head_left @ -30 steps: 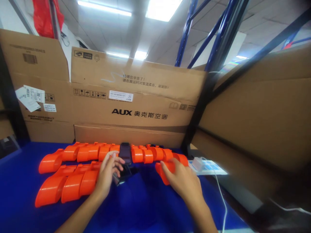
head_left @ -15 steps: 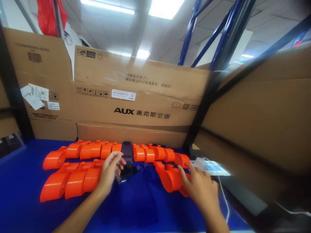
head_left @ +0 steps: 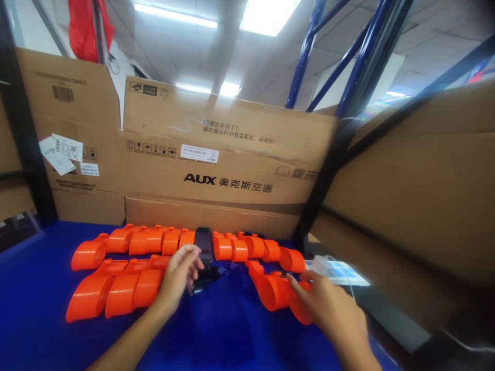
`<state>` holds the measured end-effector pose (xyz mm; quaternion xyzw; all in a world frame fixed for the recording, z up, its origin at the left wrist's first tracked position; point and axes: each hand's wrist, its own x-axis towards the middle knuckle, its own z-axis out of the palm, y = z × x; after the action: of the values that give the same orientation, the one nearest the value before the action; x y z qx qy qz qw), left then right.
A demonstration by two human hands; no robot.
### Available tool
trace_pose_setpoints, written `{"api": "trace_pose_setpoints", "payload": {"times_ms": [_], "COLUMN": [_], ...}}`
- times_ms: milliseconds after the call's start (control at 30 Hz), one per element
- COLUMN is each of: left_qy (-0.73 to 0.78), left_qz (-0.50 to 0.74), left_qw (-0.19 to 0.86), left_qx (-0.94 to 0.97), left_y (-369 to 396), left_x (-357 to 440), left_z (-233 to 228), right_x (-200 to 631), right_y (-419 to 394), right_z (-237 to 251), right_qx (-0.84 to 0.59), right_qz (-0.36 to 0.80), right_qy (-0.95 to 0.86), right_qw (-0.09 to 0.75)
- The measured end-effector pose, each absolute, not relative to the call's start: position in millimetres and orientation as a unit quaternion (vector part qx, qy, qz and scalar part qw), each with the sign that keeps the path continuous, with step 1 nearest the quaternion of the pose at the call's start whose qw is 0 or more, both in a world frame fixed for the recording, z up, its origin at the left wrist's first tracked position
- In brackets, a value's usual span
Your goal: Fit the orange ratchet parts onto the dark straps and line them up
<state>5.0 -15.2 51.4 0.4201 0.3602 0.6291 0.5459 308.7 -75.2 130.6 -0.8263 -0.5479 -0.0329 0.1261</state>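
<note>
My left hand (head_left: 178,277) is curled at the edge of a small black part (head_left: 202,279) lying on the blue tabletop (head_left: 34,304), just below a dark phone (head_left: 203,243) that stands among the orange parts. My right hand (head_left: 333,312) lies on an orange plastic part (head_left: 300,308), its fingers over the top, beside another orange part (head_left: 273,291). A back row of orange parts (head_left: 154,240) runs left to right, and a front group (head_left: 116,291) sits left of my left hand.
Large AUX cardboard boxes (head_left: 216,170) wall off the back, and more cardboard (head_left: 417,206) rises at the right. A white charger (head_left: 320,264) with a cable lies on a light sheet at the right. A blue rack post (head_left: 305,51) stands behind.
My right hand moved right and towards me, and orange parts came with it, away from the back row. My left hand stayed by the black part. The view shifted slightly.
</note>
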Motion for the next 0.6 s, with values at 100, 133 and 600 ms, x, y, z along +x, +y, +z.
{"api": "trace_pose_setpoints", "payload": {"times_ms": [100, 133, 600], "left_qy": [0.36, 0.36, 0.334], "left_qz": [0.625, 0.623, 0.551], "left_qw": [0.551, 0.552, 0.59], "left_qx": [0.421, 0.421, 0.487], "left_y": [-15.1, -15.4, -13.8], "left_x": [5.6, 5.9, 9.9], "left_z": [51.0, 51.1, 50.9], "right_x": [309.8, 310.3, 254.9], "right_y": [-80.8, -82.5, -104.6], "right_z": [143.6, 148.5, 184.2], "right_qx": [-0.834, -0.835, -0.721], "right_qz": [-0.053, -0.061, -0.167], "right_qy": [-0.536, -0.533, -0.594], "right_qw": [0.119, 0.122, 0.317]}}
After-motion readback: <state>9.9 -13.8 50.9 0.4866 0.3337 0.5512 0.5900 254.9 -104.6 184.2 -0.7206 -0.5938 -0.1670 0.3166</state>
